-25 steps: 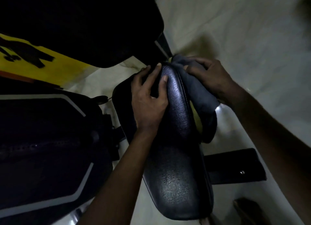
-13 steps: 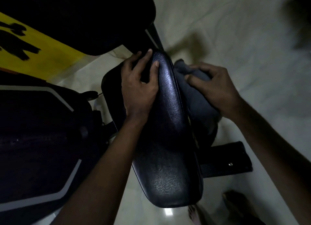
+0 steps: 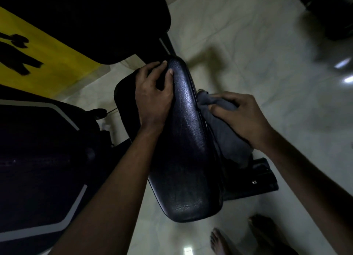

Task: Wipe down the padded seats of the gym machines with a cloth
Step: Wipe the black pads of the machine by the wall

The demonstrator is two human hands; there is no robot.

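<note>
A black padded seat (image 3: 186, 159) with cracked vinyl runs from upper middle to lower middle of the head view. My left hand (image 3: 153, 94) lies on its upper left part, fingers spread and reaching the far end. A grey cloth (image 3: 227, 132) hangs against the seat's right side. My right hand (image 3: 240, 117) grips the cloth's upper part and presses it to that side, below the seat's far tip.
A large black pad (image 3: 86, 21) hangs over the top left, with a yellow panel (image 3: 47, 63) below it. A dark machine body with a grey stripe (image 3: 38, 159) fills the left. A black metal foot plate (image 3: 254, 182) lies right of the seat. Bare feet (image 3: 248, 237) stand on pale floor tiles.
My right hand has slid the cloth down the seat's right side, away from the far tip toward me. My left hand has kept its place on the seat's top.
</note>
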